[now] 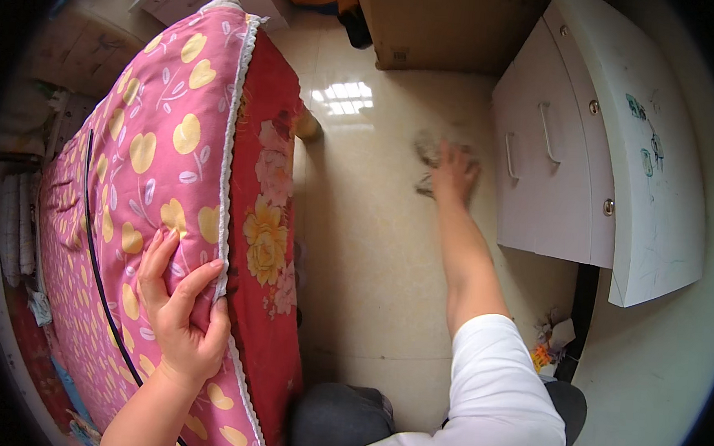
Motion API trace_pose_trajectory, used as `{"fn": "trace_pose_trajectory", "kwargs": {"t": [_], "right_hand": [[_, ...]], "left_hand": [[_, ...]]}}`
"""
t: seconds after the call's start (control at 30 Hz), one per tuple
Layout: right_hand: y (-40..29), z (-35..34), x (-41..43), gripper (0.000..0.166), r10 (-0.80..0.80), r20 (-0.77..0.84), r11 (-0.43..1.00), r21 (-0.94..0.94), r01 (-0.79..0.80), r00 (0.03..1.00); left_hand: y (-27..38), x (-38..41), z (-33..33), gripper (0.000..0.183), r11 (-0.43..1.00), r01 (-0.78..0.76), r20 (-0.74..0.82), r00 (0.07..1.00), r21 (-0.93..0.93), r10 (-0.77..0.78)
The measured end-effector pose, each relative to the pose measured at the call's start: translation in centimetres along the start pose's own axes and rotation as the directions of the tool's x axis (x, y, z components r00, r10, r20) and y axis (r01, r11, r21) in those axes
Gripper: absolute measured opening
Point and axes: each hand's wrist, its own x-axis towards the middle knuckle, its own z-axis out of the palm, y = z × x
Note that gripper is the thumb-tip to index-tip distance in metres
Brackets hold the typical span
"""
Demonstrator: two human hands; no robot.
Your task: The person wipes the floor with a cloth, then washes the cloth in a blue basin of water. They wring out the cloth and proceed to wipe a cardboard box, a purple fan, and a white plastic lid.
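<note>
My left hand (186, 317) rests with spread fingers on a pink bed cover (151, 173) with yellow flowers, its thumb by the white lace edge. Low over the tiled floor, my right hand (456, 171) is stretched forward and blurred. Right beside and partly under it are dark, blurred shapes, perhaps a cloth (427, 150); whether the fingers hold it I cannot tell. A thin black cord (99, 278) lies across the cover to the left of my left hand. Red floral fabric (267, 236) hangs down the bed's side.
A white cabinet (539, 154) with handles and locks stands on the right, its top marked with scribbles. A large cardboard box (448, 32) is at the far end of the floor (378, 273). A bed leg (308, 126) shows beyond the red fabric. Orange artificial flowers (541, 357) lie low at right.
</note>
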Motion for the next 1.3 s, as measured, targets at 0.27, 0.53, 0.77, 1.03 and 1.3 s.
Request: {"fn": "trace_pose_trajectory", "kwargs": {"t": [0.27,0.53,0.77,1.03,1.3], "right_hand": [[10.6,-6.6,-21.0,0.062,0.147,0.225,0.988,0.002,-0.152,0.963],[5.1,-10.2,-31.5,0.058,-0.132,0.251,0.968,0.241,0.070,0.959],[-4.8,-1.6,-36.7,0.039,-0.783,0.277,0.619,0.424,0.661,0.557],[14.3,-8.1,-34.2,0.050,0.130,0.235,0.988,0.051,-0.146,0.963],[4.7,-7.9,-43.3,0.052,-0.254,0.364,0.960,0.210,0.187,0.896]], "left_hand": [[0.4,0.2,-0.4,0.040,1.000,0.016,-0.023,1.000,0.008,-0.016],[0.7,0.0,-0.2,0.038,0.999,0.034,-0.031,0.999,-0.006,-0.034],[0.4,-0.5,0.1,0.037,1.000,0.009,-0.004,1.000,0.004,-0.009],[0.3,-0.6,-0.2,0.038,0.999,0.034,0.015,0.999,0.034,-0.034],[0.5,-0.5,0.3,0.035,0.999,0.012,-0.035,0.999,0.032,-0.011]]}}
